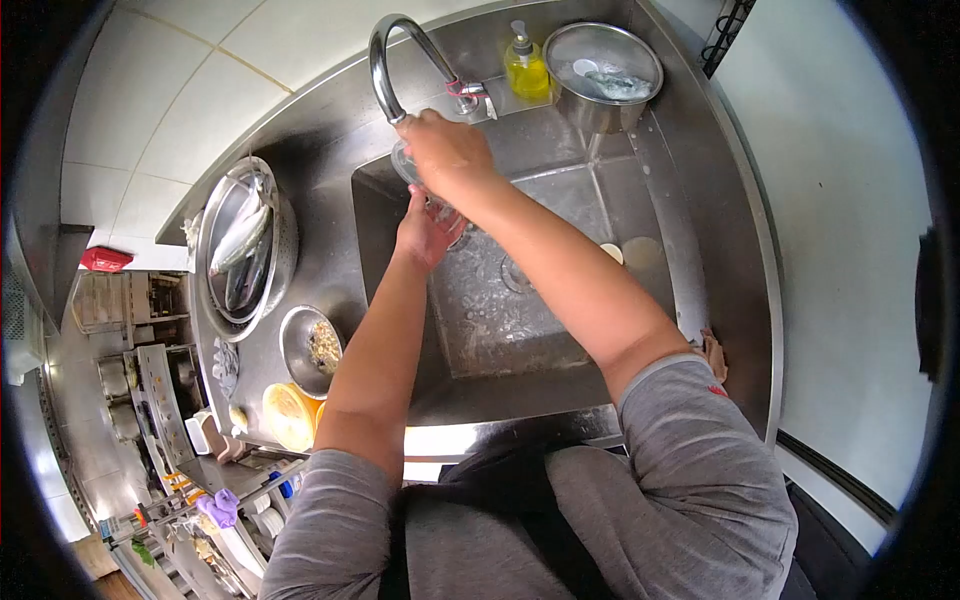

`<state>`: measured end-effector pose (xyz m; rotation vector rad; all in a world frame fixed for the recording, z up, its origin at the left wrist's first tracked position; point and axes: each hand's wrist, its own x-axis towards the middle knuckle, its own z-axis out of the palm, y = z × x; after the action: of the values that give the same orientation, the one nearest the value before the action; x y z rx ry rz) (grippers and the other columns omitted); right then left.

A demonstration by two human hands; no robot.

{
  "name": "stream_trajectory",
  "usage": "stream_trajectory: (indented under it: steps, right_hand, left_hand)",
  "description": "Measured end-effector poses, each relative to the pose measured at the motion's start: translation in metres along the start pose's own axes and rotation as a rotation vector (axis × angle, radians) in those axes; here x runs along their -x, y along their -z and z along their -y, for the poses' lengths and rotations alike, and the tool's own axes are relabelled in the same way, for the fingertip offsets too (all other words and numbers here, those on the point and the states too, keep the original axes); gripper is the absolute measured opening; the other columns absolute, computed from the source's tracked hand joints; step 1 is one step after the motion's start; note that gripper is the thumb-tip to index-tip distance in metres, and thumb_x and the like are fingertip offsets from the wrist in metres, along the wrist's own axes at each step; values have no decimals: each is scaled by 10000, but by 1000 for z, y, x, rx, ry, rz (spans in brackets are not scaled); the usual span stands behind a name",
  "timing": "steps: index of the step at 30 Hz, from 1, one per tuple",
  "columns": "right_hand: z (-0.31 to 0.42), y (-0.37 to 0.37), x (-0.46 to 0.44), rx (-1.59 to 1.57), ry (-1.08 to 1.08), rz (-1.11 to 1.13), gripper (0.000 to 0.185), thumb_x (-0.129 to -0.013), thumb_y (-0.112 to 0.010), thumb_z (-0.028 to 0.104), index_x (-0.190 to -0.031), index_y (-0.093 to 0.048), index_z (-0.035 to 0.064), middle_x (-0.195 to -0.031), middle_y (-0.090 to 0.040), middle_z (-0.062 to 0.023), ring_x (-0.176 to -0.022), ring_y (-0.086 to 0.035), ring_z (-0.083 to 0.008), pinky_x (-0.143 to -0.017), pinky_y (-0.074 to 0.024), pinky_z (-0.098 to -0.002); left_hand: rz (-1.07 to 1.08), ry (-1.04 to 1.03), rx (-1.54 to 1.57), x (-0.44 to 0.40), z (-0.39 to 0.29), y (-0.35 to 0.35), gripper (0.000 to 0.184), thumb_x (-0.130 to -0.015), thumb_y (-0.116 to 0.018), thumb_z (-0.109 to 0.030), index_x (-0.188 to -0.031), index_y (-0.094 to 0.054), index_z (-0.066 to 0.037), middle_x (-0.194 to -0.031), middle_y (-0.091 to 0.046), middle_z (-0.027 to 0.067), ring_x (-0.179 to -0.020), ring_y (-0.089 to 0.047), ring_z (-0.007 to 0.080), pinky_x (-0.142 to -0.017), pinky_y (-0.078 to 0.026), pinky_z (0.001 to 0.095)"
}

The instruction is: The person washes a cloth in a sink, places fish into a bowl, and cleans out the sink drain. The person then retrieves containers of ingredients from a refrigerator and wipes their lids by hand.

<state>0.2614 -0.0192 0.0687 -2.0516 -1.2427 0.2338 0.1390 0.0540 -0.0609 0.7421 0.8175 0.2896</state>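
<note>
Under the mouth of the curved metal faucet (385, 60), a clear see-through container (404, 163) is at my hands over the sink (590, 200). My left hand (426, 236) is closed around its lower part, thumb up and fingers on the far side. Just above, my right hand (447, 152) has curled fingers, close by the spout tip and the container's rim. Its fingertips are partly hidden, so what it grips cannot be made out. Water wets the sink floor below, around the drain (515, 273).
To the left stand a metal colander with whole fish (240, 245), a metal bowl of chopped pieces (322, 345) and a yellow-orange tub (290, 415). Behind the sink are a yellow soap bottle (526, 65) and a metal pot (605, 105) holding something in water. A pale disc (612, 252) lies in the sink.
</note>
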Motion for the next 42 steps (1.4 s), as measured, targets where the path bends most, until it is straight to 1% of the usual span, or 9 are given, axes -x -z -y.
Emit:
stream_trajectory:
  steps: [3,6,9,17,19,24,26,31,42]
  right_hand:
    - [-37,-15,14,-153,-91,-150,184,-852,-561,151,-1014,-544,65,-954,-625,-105,-819,-639,-265,-662,-521,-365]
    - [-93,-42,43,-1005,-419,-321,185,-887,-558,207,-1010,-538,70,-803,-609,-72,-727,-617,-156,-529,-483,-276]
    - [-132,-94,86,-1239,-764,-402,224,-914,-540,268,-1015,-526,68,-705,-541,-4,-560,-511,-106,-451,-414,-225]
    - [-90,-166,104,-1615,-1208,70,420,-938,-366,490,-1168,-459,150,-871,-546,-66,-670,-539,-208,-662,-482,-389]
    - [-90,-159,79,-1529,-1181,184,386,-947,-357,468,-1149,-442,150,-970,-556,-69,-814,-568,-268,-857,-421,-505]
    - [-108,-169,4,-781,-554,-85,258,-879,-527,313,-1026,-611,118,-973,-638,-143,-924,-606,-305,-801,-466,-412]
    - [-91,-121,-4,-599,-450,52,232,-857,-556,300,-1002,-624,132,-1004,-635,-131,-952,-601,-310,-803,-465,-416]
    - [-49,-55,-4,-29,194,292,125,-795,-617,251,-887,-648,172,-970,-639,-62,-937,-605,-280,-783,-467,-391]
    - [13,-56,53,-18,425,298,195,-757,-629,123,-880,-487,73,-842,-597,-107,-806,-586,-315,-682,-467,-417]
  left_hand:
    - [-67,-68,-34,3,-10,-7,412,-897,-475,-509,-1196,-460,-226,-1143,-500,42,-903,-524,189,-756,-453,376]
    - [-112,-380,-674,-10,-20,-10,328,-933,-477,-373,-980,-620,-81,-803,-604,3,-725,-585,152,-658,-460,304]
    - [-200,-517,-1326,14,-32,-45,359,-918,-504,-359,-922,-639,-26,-748,-625,76,-699,-605,195,-648,-461,339]
    - [-102,-540,-1616,23,-27,-62,301,-815,-631,-289,-953,-652,-22,-863,-657,167,-757,-645,270,-705,-485,351]
    - [-144,-669,-1383,23,-30,-43,282,-802,-651,-231,-978,-638,-12,-864,-663,156,-754,-646,243,-692,-489,337]
    - [-314,-576,-1057,10,-29,17,162,-841,-636,-227,-919,-635,-85,-723,-635,18,-580,-562,169,-538,-434,261]
    - [-277,-198,-338,19,-20,35,138,-851,-636,-256,-923,-618,-139,-753,-606,-35,-639,-540,139,-602,-417,254]
    - [-144,-13,-277,27,28,48,286,-850,-635,-273,-1109,-581,-165,-951,-593,-65,-897,-510,115,-826,-386,328]
    - [-409,-6,-465,138,83,8,717,-811,-664,-289,-1400,-291,-123,-1417,-285,223,-1304,-320,327,-1054,-280,412]
